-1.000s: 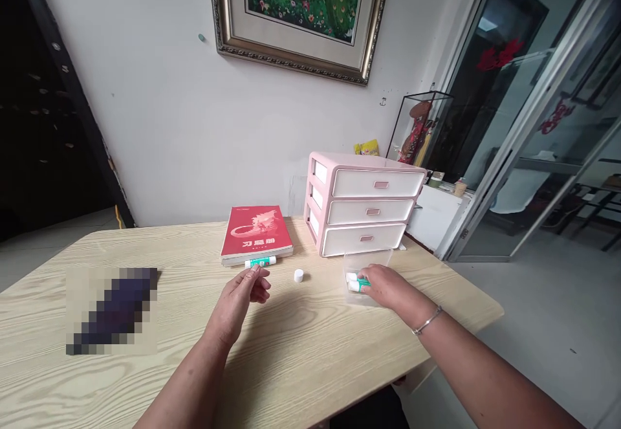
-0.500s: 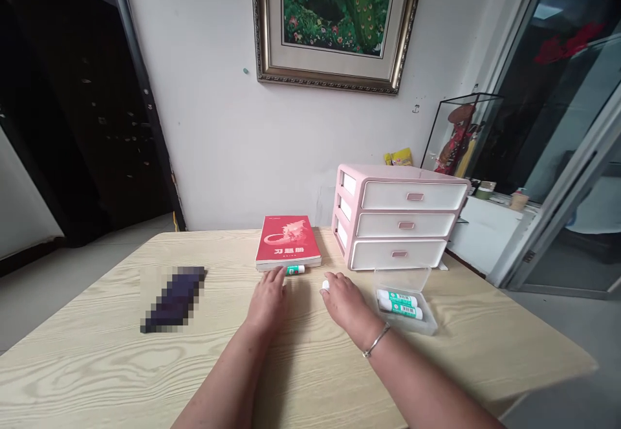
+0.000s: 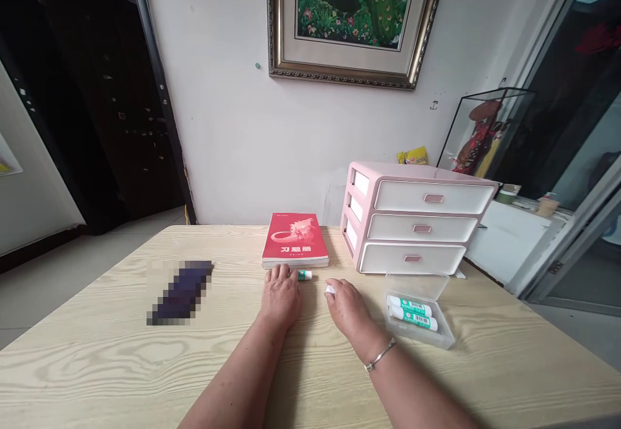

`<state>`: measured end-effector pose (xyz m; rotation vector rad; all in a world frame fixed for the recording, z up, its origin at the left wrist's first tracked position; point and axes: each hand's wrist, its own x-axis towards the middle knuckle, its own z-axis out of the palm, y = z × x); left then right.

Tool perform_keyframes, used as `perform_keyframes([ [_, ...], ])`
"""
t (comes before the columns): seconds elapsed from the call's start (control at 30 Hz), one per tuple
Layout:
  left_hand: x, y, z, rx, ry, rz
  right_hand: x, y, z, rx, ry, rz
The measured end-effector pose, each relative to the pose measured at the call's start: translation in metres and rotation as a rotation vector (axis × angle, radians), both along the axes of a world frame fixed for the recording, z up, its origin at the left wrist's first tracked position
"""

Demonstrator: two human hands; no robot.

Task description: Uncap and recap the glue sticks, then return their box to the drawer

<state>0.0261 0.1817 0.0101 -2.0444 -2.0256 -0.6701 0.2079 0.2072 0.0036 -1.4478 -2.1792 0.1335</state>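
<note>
My left hand [image 3: 281, 296] lies palm down at the front edge of a red book [image 3: 295, 238], its fingers stretched out. They partly cover a green-and-white glue stick [image 3: 305, 275] lying in front of the book; whether they press on it is unclear. A little to the right, my right hand [image 3: 348, 309] is closed above the tabletop. Between its thumb and fingers shows the white end of what looks like a glue stick [image 3: 330, 290], the rest hidden by the hand. Right of that hand, a clear plastic box [image 3: 444, 341] with raised lid holds two glue sticks [image 3: 413, 318].
A pink-and-white three-drawer cabinet [image 3: 420, 219] stands at the back right, its drawers closed. On the left of the wood-grain table [image 3: 87, 377] lies a dark, pixelated item [image 3: 182, 293]. Behind are the wall and a framed picture [image 3: 344, 73].
The view has turned slightly, so everything sits further right. My left fingers reach a bit further onto the book's edge and cover more of the glue stick. My right hand stays closed.
</note>
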Motion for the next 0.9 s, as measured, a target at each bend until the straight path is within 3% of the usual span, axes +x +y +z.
perform_keyframes([
  [0.23, 0.005, 0.001, -0.001, -0.062, -0.033, -0.025, 0.001, 0.005, -0.006, -0.078, 0.368, 0.041],
  [0.47, 0.009, 0.0, 0.002, -0.157, -0.184, -0.03, -0.005, 0.014, -0.005, -0.157, 0.587, 0.09],
  [0.6, 0.007, -0.015, 0.011, -0.2, -0.351, -0.123, -0.004, 0.01, 0.004, -0.266, 0.922, 0.197],
  [0.7, 0.005, -0.033, 0.023, -0.276, -0.568, -0.267, -0.001, 0.004, 0.014, -0.418, 1.14, 0.286],
  [0.8, 0.005, -0.046, 0.036, -0.401, -1.024, -0.421, 0.002, -0.003, 0.025, -0.555, 1.282, 0.349],
  [0.9, 0.006, -0.051, 0.043, -0.45, -1.241, -0.461, 0.005, -0.009, 0.034, -0.639, 1.375, 0.384],
])
